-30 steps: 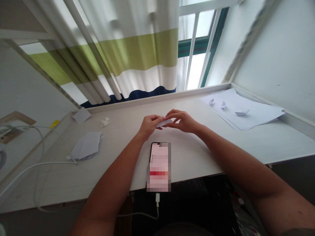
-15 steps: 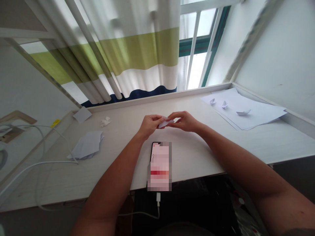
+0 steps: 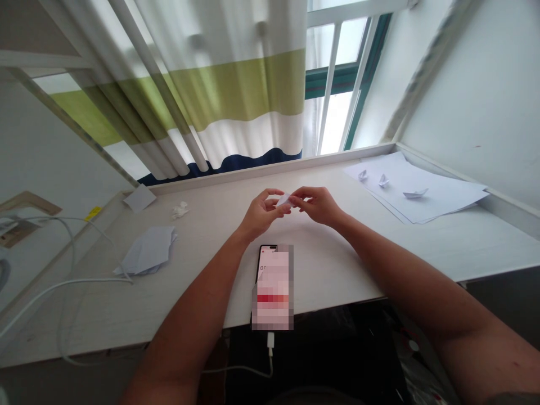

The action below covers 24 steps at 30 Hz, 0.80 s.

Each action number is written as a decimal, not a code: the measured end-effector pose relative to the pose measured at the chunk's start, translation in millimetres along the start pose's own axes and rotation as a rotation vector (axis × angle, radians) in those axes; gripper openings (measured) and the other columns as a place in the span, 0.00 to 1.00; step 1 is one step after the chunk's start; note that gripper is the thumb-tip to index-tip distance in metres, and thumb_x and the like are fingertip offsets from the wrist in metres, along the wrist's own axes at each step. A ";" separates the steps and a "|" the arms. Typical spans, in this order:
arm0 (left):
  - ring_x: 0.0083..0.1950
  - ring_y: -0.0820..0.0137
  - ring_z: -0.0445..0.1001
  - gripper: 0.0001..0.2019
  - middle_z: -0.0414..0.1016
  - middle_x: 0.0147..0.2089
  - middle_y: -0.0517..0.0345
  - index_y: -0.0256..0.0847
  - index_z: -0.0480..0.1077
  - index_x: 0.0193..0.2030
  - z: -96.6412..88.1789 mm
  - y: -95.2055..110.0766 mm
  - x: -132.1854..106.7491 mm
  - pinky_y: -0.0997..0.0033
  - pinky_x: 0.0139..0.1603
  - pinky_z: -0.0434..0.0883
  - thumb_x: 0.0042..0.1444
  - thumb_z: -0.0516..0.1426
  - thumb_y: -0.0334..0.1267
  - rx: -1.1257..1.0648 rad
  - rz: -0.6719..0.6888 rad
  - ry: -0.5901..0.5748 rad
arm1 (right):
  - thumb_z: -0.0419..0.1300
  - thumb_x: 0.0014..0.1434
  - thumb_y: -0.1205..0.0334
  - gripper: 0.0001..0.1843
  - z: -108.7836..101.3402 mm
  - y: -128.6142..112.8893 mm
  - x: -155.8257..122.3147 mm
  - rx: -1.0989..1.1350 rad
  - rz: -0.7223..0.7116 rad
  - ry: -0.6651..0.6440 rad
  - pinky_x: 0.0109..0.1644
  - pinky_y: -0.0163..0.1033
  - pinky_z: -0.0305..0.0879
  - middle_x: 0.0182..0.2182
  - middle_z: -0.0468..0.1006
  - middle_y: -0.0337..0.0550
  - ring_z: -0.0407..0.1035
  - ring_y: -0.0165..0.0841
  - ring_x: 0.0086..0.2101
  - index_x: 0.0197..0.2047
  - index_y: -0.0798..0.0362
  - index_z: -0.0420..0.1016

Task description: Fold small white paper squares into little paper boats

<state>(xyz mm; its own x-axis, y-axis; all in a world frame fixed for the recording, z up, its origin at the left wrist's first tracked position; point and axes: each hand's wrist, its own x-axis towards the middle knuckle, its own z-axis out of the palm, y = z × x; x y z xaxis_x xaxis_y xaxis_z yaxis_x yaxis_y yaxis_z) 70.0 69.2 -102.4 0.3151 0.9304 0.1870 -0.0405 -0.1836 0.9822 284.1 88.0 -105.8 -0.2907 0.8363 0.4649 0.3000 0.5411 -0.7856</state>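
- Two hands, left hand (image 3: pixel 264 214) and right hand (image 3: pixel 318 205), pinch a small folded paper (image 3: pixel 283 199) between closed fingertips.
- Three paper boats (image 3: pixel 383 180) rest on paper sheets (image 3: pixel 447 197) at the table's (image 3: pixel 337 264) far right corner.

a small folded piece of white paper (image 3: pixel 283 199), partly hidden and its exact shape hard to tell, sits pinched between the fingers of the left hand (image 3: pixel 264 214) and the right hand (image 3: pixel 318 205), its tip pointing left, above the middle of the table (image 3: pixel 320 253).
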 end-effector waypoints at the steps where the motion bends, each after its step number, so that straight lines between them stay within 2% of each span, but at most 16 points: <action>1: 0.43 0.60 0.87 0.27 0.88 0.41 0.50 0.40 0.76 0.51 0.3 -0.4 0.3 0.60 0.49 0.79 0.50 0.76 0.49 0.009 0.022 0.007 | 0.67 0.65 0.36 0.26 0.3 0.2 0.1 0.025 0.017 0.016 0.36 0.46 0.79 0.33 0.86 0.48 0.79 0.38 0.31 0.39 0.53 0.87; 4: 0.43 0.61 0.87 0.20 0.87 0.39 0.50 0.38 0.79 0.44 0.8 -0.8 0.5 0.59 0.50 0.79 0.52 0.75 0.49 0.009 0.058 0.059 | 0.69 0.62 0.35 0.26 0.8 0.6 0.1 0.072 0.033 0.015 0.34 0.44 0.79 0.33 0.86 0.47 0.79 0.37 0.32 0.39 0.53 0.87; 6: 0.45 0.60 0.87 0.19 0.87 0.40 0.49 0.38 0.80 0.43 0.5 0.0 0.0 0.57 0.51 0.79 0.54 0.74 0.49 -0.015 0.055 0.084 | 0.70 0.61 0.35 0.26 0.4 0.3 -0.1 0.072 0.017 0.001 0.34 0.44 0.80 0.35 0.87 0.47 0.79 0.37 0.32 0.40 0.52 0.88; 12: 0.44 0.60 0.87 0.22 0.88 0.42 0.47 0.36 0.82 0.43 -0.5 1.2 0.1 0.55 0.53 0.81 0.53 0.74 0.53 -0.059 0.048 0.131 | 0.71 0.62 0.41 0.22 -2.9 -2.8 -0.8 0.020 -0.039 -0.020 0.39 0.46 0.81 0.38 0.88 0.48 0.80 0.38 0.35 0.44 0.52 0.89; 18: 0.44 0.59 0.88 0.22 0.88 0.41 0.47 0.36 0.82 0.42 -0.4 2.4 -0.6 0.57 0.50 0.82 0.53 0.74 0.55 -0.064 0.061 0.170 | 0.71 0.62 0.41 0.23 -0.8 -1.3 1.5 0.223 0.018 -0.051 0.40 0.47 0.86 0.40 0.88 0.48 0.81 0.39 0.39 0.46 0.52 0.90; 24: 0.43 0.58 0.88 0.23 0.87 0.40 0.49 0.37 0.81 0.43 -1.6 5.0 -0.8 0.56 0.49 0.82 0.47 0.78 0.49 -0.035 0.085 0.210 | 0.77 0.53 0.38 0.25 -0.2 1.6 4.0 0.376 0.070 0.028 0.40 0.47 0.87 0.36 0.87 0.45 0.83 0.38 0.38 0.40 0.52 0.88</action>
<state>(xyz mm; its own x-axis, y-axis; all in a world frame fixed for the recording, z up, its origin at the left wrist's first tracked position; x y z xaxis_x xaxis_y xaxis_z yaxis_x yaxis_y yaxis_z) 68.0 68.0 -97.7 0.1054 0.9582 0.2660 -0.0928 -0.2568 0.9620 283.7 92.2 -105.1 -0.2551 0.8749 0.4116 -0.0377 0.4164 -0.9084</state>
